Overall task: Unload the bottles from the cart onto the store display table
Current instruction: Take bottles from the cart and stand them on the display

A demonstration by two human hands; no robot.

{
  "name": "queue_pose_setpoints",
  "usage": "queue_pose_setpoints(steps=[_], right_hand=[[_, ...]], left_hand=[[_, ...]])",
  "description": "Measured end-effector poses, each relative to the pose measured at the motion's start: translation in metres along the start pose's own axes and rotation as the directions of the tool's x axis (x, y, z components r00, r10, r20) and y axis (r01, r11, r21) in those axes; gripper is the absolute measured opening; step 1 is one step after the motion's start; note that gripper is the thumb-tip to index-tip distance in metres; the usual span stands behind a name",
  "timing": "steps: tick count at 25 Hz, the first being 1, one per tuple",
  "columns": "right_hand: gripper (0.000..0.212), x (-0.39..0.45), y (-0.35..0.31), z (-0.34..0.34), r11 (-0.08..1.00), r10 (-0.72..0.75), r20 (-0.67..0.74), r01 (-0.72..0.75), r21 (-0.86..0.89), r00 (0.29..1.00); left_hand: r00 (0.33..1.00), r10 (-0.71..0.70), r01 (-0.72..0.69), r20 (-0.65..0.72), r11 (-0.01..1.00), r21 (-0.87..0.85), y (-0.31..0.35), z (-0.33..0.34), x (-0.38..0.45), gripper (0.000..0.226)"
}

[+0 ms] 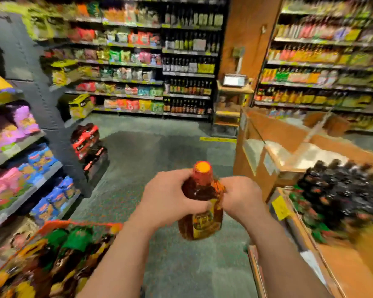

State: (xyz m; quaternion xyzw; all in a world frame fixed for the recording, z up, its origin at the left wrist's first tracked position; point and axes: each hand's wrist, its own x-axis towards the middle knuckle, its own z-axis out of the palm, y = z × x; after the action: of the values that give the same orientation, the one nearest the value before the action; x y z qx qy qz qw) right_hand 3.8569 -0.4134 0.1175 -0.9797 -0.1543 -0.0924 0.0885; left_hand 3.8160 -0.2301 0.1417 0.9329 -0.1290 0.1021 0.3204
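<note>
An amber bottle point(200, 203) with an orange cap and a yellow label is held upright in mid-air over the aisle floor. My left hand point(168, 198) grips its shoulder from the left and my right hand point(241, 196) holds it from the right. At the lower left, the cart point(52, 224) carries several bottles with green and yellow caps. On the right, the wooden display table point(353, 265) bears a cluster of dark bottles point(340, 190). The whole view is blurred.
Shelves of snack bags point(24, 168) run along the left. Stacked red-and-black packs point(88, 145) stand on the floor by a grey pillar. Bottle shelves point(190, 65) fill the back wall. A wooden counter point(267, 136) stands ahead on the right. Green floor stretches down the aisle.
</note>
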Motion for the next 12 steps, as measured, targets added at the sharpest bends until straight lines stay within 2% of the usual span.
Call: queue_pose_setpoints(steps=[3, 5, 7, 10, 12], right_hand=[[0.035, -0.066, 0.086, -0.037, 0.976, 0.186, -0.089, -0.194, -0.099, 0.978], [0.018, -0.116, 0.141, -0.06, 0.917, 0.362, -0.061, -0.367, -0.155, 0.93], [0.003, -0.164, 0.193, -0.082, 0.839, 0.512, -0.034, -0.508, -0.196, 0.859], [0.018, -0.241, 0.262, -0.111, 0.701, 0.68, -0.044, -0.667, -0.254, 0.732], [0.012, -0.284, 0.298, -0.122, 0.615, 0.76, -0.07, -0.751, -0.24, 0.646]], left_hand=[[0.972, 0.192, -0.199, 0.136, 0.979, 0.038, 0.083, 0.058, 0.021, 0.037], [0.924, 0.313, -0.325, 0.218, 0.946, 0.019, 0.142, 0.107, 0.031, 0.051], [0.861, 0.414, -0.432, 0.296, 0.902, -0.007, 0.199, 0.154, 0.037, 0.058], [0.758, 0.536, -0.55, 0.371, 0.832, -0.078, 0.287, 0.225, 0.034, 0.049], [0.695, 0.613, -0.616, 0.375, 0.777, -0.129, 0.338, 0.262, 0.028, 0.052]])
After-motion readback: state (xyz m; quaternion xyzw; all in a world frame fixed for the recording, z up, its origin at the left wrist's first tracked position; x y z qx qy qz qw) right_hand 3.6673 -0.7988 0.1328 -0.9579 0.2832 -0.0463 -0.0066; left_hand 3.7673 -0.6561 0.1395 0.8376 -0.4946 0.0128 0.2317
